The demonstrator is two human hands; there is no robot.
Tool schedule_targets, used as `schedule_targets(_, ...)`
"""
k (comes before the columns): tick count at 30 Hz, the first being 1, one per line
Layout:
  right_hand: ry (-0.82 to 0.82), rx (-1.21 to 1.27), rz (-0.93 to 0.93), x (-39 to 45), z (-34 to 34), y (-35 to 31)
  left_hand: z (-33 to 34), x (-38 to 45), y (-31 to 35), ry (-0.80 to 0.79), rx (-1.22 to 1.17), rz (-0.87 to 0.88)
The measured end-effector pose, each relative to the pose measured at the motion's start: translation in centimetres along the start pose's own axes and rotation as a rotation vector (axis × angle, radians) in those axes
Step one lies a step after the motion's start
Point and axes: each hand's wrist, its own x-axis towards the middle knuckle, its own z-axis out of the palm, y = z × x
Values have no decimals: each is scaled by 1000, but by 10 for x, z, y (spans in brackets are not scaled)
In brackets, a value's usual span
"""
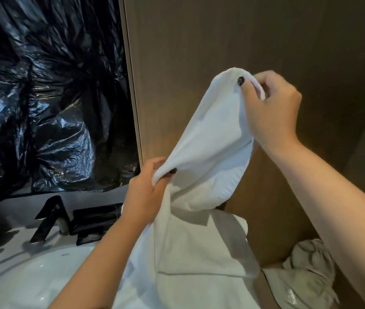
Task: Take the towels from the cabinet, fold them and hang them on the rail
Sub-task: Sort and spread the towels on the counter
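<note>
A white towel point(201, 166) hangs in front of me, stretched between both hands and drooping down toward the bottom of the view. My right hand point(272, 108) pinches its upper edge high up, thumb on the front of the cloth. Lower and to the left, my left hand point(148, 192) grips another part of the edge in a bunch. No rail is in view.
A brown wood-grain panel point(221, 41) fills the wall behind the towel. Black plastic sheeting point(48, 97) covers the left side. Below it sit a black faucet point(48, 219), a black box point(94, 219) and a white basin point(32, 275). Crumpled whitish material point(306, 270) lies at lower right.
</note>
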Motion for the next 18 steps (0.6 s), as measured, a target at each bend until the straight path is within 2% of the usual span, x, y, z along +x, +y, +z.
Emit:
schedule_targets(2, -55, -75, -71, -10, 6, 10, 9, 10, -12, -83, 48, -55)
schedule_targets(5, -318, -311, -124, -57, 33, 44, 28, 11, -55, -261, 160, -239)
schedule_targets(7, -551, -415, -108, -106, 54, 70, 45, -2, -88, -302, 231, -337)
schedule_targets(9, -717, -465, -87, -159, 72, 95, 63, -20, -112, -272, 240, -418)
schedule_targets(13, -832, -521, -69, -234, 95, 122, 87, -35, -140, -171, 270, -452)
schedule_targets(18, -919, -536, -40, -267, 116, 144, 98, -34, -169, -137, 218, -448)
